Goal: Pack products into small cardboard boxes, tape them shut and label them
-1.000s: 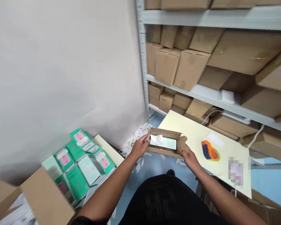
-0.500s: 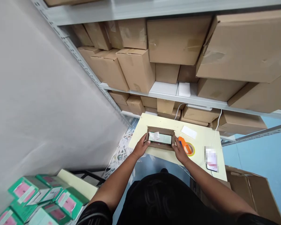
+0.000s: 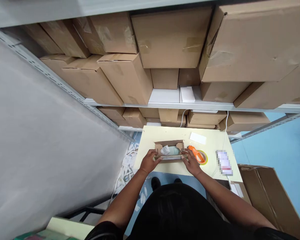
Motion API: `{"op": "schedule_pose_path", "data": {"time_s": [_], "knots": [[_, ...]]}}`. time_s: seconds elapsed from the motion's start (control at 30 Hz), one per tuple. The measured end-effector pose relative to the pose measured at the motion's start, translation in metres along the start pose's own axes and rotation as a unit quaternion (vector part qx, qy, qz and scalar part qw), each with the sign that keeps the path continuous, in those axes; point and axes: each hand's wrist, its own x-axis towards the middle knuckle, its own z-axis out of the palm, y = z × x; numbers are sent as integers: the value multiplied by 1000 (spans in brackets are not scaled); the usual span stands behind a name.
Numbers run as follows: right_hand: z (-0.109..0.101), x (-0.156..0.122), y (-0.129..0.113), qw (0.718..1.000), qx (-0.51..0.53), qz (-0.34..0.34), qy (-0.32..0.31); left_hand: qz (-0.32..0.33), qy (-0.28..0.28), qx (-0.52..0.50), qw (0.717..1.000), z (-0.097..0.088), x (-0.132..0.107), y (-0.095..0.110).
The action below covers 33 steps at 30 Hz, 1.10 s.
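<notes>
On the pale yellow table, a small open cardboard box [image 3: 168,143] lies lengthwise between my hands. Inside it I see a pale green item [image 3: 174,150] and a crumpled whitish piece [image 3: 165,150], which looks like plastic or paper. My left hand [image 3: 148,161] pinches the box's left end near the front corner, thumb along the front edge. At the other end, my right hand [image 3: 190,162] grips the right front corner in the same way. Just beyond the right hand sits an orange tape dispenser [image 3: 195,153] with a roll of tape [image 3: 202,157].
A white card [image 3: 198,138] and a phone [image 3: 224,162] with a cable lie on the table [image 3: 162,132]. Shelves [image 3: 165,96] of cardboard boxes rise behind. A large open carton [image 3: 267,190] stands at right. Paper scraps [image 3: 128,163] cover the floor by the wall at left.
The box's end flaps and front side now stand differently, with a light strip along the front. Both hands have shifted to its front corners. The camera view has tilted and moved.
</notes>
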Motion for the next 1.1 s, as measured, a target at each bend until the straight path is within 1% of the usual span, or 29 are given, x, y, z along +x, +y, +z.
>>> {"op": "schedule_pose_path", "data": {"time_s": [0.07, 0.1, 0.13, 0.23, 0.33, 0.43, 0.5, 0.57, 0.67, 0.77, 0.83, 0.93, 1.0, 1.07, 1.1], "knots": [[6, 2, -4, 999, 4, 25, 31, -20, 2, -2, 1000, -6, 14, 2], [9, 3, -6, 998, 3, 35, 45, -18, 3, -3, 1000, -11, 22, 4], [12, 4, -7, 997, 2, 46, 56, -5, 6, 0, 1000, -15, 31, 6], [21, 7, -10, 992, 1, 96, 78, 63, 0, 30, 998, -30, 56, 12], [31, 9, -11, 984, 5, 149, 98, 97, -45, 59, 993, -40, 72, 18], [39, 9, -12, 977, -1, 175, 124, 124, -96, 85, 984, -41, 70, 23], [41, 8, -13, 974, -6, 183, 131, 148, -111, 117, 976, -37, 60, 23], [40, 7, -14, 976, -10, 177, 125, 162, -107, 147, 970, -29, 46, 21], [36, 6, -15, 985, -35, 132, 104, 165, -83, 178, 967, -16, 29, 16], [34, 8, -16, 989, -76, 84, 91, 183, -65, 212, 958, -4, 23, 11], [33, 12, -17, 990, -88, 72, 85, 202, -53, 234, 950, 3, 24, 6], [25, 14, -14, 990, -77, 95, 70, 217, -29, 257, 941, 13, 27, -1], [13, 12, -6, 987, -85, 123, 56, 215, -12, 265, 940, 19, 28, -5], [-5, 6, 7, 976, -155, 147, 40, 211, -1, 270, 940, 24, 28, -9], [-13, 3, 14, 964, -211, 161, 27, 209, 2, 272, 939, 26, 27, -10]]}}
